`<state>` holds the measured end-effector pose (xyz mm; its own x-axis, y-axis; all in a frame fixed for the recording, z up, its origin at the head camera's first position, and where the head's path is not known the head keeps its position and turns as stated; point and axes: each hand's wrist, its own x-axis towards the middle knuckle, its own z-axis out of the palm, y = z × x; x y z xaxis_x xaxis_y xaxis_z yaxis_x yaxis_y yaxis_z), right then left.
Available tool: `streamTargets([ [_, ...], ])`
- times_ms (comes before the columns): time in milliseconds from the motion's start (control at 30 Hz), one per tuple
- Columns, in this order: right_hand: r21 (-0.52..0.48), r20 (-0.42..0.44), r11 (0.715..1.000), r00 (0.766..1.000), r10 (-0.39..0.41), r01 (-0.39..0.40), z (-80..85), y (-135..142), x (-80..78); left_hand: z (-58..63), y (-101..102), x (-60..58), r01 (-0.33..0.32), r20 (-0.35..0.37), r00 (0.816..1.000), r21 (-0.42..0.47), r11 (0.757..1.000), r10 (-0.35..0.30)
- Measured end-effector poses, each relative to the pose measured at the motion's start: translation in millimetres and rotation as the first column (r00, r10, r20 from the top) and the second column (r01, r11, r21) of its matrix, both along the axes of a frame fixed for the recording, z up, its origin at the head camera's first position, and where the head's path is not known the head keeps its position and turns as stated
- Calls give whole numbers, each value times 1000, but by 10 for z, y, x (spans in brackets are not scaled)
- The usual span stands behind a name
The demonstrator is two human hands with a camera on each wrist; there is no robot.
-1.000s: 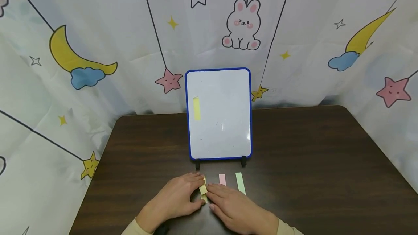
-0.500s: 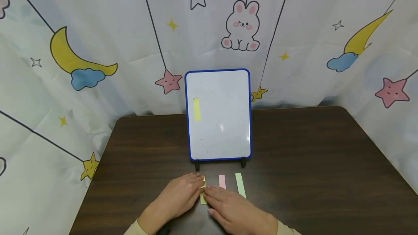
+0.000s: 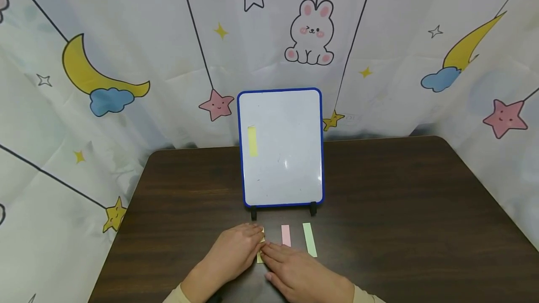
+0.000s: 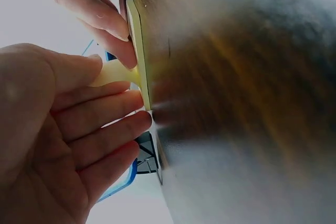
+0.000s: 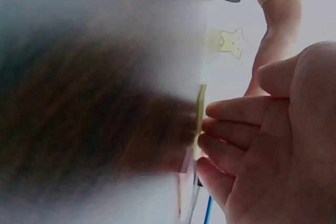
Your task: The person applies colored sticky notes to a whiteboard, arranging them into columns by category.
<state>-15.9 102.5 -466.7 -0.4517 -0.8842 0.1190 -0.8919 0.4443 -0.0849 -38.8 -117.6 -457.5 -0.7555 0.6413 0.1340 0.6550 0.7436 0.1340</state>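
A narrow yellow sticky note pad lies on the table in front of the whiteboard, mostly covered by my hands in the head view. In the left wrist view a yellow sticky note bends up from the pad, and my left hand pinches it between thumb and index finger. From the other side my right hand reaches in with nearly straight fingers. Its fingertips rest right at the pad's edge in the right wrist view, with the thumb held apart.
A blue-framed whiteboard stands on black feet behind the hands, with a yellow strip stuck on its left side. Right of the yellow pad lie a pink strip and a green strip. A printed curtain surrounds the table.
The lifted end of the yellow sticky note has gone out of sight between the hands. My left thumb has drawn in under the fingers, and my right fingertips have shifted slightly left.
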Motion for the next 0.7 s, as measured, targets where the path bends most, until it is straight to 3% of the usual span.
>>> streamTargets([
  [100, 11, -33, 1000, 999, 13, -13, 22, -8, 9, 6, 12, 5, -10, -7, 1000, 2, 1000, 10],
  [367, 26, -10, 1000, 1000, -1, 2, 37, -21, 10, 7, 37, 13, -11, -44, 999, -19, 1000, 10],
  [700, 14, 101, 999, 994, -43, 42, 18, -29, 4, 24, -17, -19, 3, 55, 998, 59, 998, -6],
])
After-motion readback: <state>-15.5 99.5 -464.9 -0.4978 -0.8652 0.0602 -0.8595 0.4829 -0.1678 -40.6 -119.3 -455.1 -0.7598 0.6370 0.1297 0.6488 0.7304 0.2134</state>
